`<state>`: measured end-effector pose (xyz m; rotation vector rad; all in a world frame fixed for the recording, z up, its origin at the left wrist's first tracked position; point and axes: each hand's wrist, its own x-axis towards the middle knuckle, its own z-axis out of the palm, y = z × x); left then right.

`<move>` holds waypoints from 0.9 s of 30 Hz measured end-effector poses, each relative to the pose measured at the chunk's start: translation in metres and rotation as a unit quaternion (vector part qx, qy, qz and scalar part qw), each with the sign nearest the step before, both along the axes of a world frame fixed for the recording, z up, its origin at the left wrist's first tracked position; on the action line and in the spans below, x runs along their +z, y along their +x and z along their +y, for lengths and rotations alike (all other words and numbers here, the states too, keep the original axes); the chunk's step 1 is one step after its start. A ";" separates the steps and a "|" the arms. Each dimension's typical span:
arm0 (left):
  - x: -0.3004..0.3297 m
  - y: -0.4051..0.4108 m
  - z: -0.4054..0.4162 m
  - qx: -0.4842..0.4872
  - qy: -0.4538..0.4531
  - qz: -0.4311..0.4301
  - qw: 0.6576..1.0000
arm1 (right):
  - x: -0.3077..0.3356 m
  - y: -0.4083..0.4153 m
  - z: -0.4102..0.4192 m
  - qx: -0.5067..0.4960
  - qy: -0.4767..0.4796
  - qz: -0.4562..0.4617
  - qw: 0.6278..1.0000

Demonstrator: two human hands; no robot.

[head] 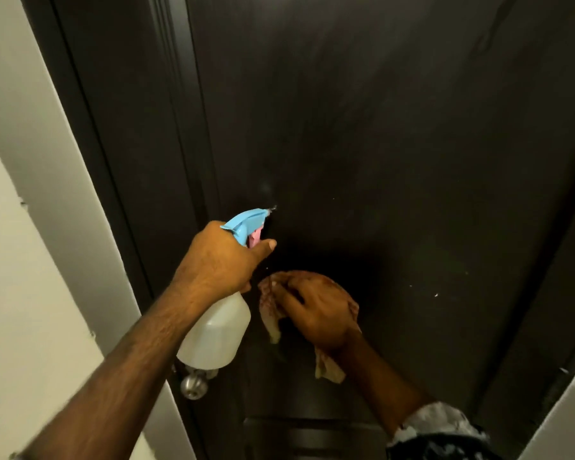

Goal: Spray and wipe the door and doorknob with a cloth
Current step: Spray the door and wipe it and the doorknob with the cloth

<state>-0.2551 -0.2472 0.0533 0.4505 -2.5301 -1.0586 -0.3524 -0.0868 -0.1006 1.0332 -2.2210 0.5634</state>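
The dark door (362, 144) fills the view, its silver doorknob (194, 386) low at the left edge. The left hand (219, 260) is wrapped around a spray bottle (218, 330), nozzle aimed at the door, forefinger stretched beneath the trigger. The right hand (316, 310) presses a crumpled, tan cloth (273, 313) flat against the door, fingers spread over it.

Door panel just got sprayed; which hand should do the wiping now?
Right. The right hand already presses the cloth against the door, while the left hand is occupied gripping the spray bottle.
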 end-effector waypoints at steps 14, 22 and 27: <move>-0.029 0.012 -0.025 0.018 0.036 0.029 0.999 | 0.168 -0.020 0.011 -0.227 -0.330 0.241 0.884; -0.042 0.031 -0.045 0.070 0.042 0.039 0.996 | 0.043 -0.010 -0.048 -0.017 -0.018 0.191 0.981; -0.053 0.037 -0.049 0.063 0.042 0.001 0.997 | -0.090 -0.004 -0.029 0.021 0.161 0.201 0.966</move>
